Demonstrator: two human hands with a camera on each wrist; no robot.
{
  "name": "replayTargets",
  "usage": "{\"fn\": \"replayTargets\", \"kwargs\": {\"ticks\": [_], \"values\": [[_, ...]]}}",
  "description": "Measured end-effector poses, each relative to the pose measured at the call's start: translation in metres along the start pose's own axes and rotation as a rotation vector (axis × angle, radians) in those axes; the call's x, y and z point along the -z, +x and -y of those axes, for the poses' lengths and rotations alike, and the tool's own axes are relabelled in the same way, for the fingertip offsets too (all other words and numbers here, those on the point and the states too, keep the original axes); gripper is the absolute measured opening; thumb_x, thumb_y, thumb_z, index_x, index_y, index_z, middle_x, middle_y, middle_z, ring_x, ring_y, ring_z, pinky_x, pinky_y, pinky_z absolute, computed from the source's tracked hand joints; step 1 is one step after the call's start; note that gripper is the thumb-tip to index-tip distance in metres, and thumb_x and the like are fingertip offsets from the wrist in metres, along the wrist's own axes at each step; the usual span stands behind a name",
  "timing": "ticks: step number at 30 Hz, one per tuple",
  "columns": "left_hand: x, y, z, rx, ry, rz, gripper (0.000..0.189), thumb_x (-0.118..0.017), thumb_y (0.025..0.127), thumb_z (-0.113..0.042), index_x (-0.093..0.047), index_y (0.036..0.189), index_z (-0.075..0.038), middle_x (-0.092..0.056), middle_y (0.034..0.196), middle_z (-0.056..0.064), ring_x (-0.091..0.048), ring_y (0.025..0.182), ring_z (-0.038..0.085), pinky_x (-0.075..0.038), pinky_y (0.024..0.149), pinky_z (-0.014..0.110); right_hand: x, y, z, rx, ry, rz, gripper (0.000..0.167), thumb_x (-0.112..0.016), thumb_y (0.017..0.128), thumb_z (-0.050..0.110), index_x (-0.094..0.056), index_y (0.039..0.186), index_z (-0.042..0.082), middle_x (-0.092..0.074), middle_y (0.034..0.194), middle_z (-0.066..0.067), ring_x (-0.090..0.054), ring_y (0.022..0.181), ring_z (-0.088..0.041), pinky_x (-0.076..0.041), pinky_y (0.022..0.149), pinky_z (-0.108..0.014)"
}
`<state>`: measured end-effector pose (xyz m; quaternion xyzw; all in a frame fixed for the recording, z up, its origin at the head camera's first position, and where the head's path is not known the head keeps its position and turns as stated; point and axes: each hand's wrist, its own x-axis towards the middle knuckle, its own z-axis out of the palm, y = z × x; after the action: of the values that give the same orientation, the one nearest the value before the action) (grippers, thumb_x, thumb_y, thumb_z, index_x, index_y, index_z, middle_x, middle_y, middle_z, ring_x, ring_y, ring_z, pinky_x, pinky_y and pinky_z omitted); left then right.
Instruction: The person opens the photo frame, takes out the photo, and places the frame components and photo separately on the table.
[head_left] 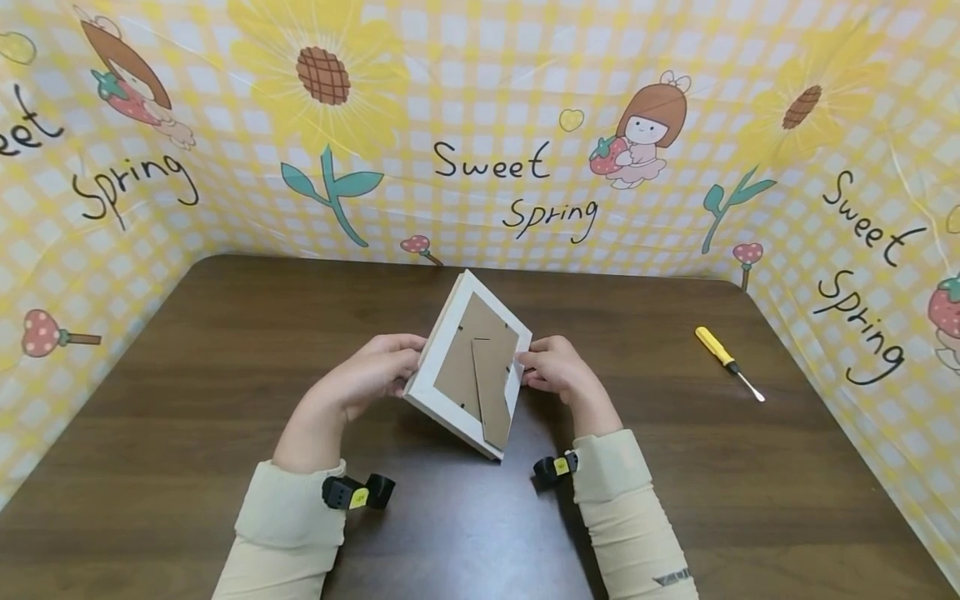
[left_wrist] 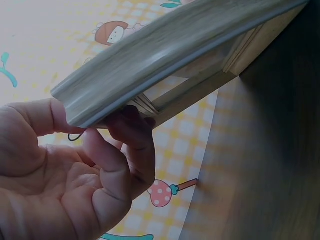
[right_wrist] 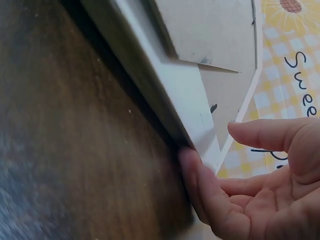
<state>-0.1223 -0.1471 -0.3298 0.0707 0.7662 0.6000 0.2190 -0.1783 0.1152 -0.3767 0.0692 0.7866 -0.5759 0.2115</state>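
Note:
A picture frame (head_left: 442,350) is held tilted on one corner above the table, its back toward me. On its brown backing board (head_left: 455,364) lies a narrow easel leg (head_left: 489,392), with small dark tabs around the board. My left hand (head_left: 367,371) grips the left corner; in the left wrist view, thumb and curled fingers clasp the wood-grain moulding (left_wrist: 145,60). At the opposite side, my right hand (head_left: 558,371) pinches the edge between thumb and fingers. The right wrist view has the white back border (right_wrist: 187,100) close to those fingertips. The front is mostly hidden.
A screwdriver (head_left: 723,358) with a yellow and black handle lies on the brown wooden table (head_left: 187,400) to the right. Yellow checked cloth (head_left: 480,100) with printed flowers and figures hangs along the back and both sides.

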Motion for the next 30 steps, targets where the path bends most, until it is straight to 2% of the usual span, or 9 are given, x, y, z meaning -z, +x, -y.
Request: {"fn": "replayTargets", "kwargs": {"ticks": [8, 16, 22, 30], "values": [[0.0030, 0.0004, -0.0011, -0.008, 0.071, -0.002, 0.045, -0.043, 0.095, -0.009, -0.049, 0.134, 0.012, -0.062, 0.120, 0.026, -0.062, 0.088, 0.016, -0.052, 0.073, 0.026, -0.0015, 0.0020, -0.0016, 0.003, 0.040, 0.013, 0.043, -0.059, 0.097, 0.005, -0.043, 0.134, -0.011, -0.057, 0.087, -0.005, -0.054, 0.064, -0.010, -0.051, 0.063, -0.018], [0.0023, -0.0008, -0.0016, -0.017, 0.125, 0.002, 0.044, -0.043, 0.093, -0.007, -0.051, 0.131, 0.014, -0.065, 0.111, 0.022, -0.060, 0.086, 0.015, -0.052, 0.071, 0.027, -0.0048, 0.0049, -0.0009, 0.008, -0.042, -0.038, 0.046, -0.064, 0.093, 0.004, -0.045, 0.133, -0.010, -0.054, 0.091, -0.007, -0.053, 0.071, -0.013, -0.051, 0.064, -0.019], [0.0015, 0.0005, -0.0025, 0.008, 0.161, -0.018, 0.041, -0.043, 0.097, -0.011, -0.053, 0.131, 0.011, -0.064, 0.114, 0.022, -0.059, 0.090, 0.019, -0.051, 0.073, 0.027, -0.0046, 0.0050, 0.0002, -0.001, -0.089, -0.074, 0.046, -0.066, 0.092, 0.005, -0.047, 0.132, -0.007, -0.055, 0.096, -0.011, -0.055, 0.076, -0.016, -0.053, 0.067, -0.021], [0.0004, 0.0001, 0.0003, 0.047, 0.164, -0.032, 0.040, -0.037, 0.104, -0.014, -0.053, 0.132, 0.010, -0.065, 0.113, 0.022, -0.059, 0.086, 0.018, -0.049, 0.071, 0.025, -0.0050, 0.0030, -0.0007, -0.009, -0.118, -0.086, 0.047, -0.067, 0.092, 0.006, -0.046, 0.133, -0.006, -0.054, 0.098, -0.013, -0.057, 0.080, -0.018, -0.056, 0.072, -0.025]]}}
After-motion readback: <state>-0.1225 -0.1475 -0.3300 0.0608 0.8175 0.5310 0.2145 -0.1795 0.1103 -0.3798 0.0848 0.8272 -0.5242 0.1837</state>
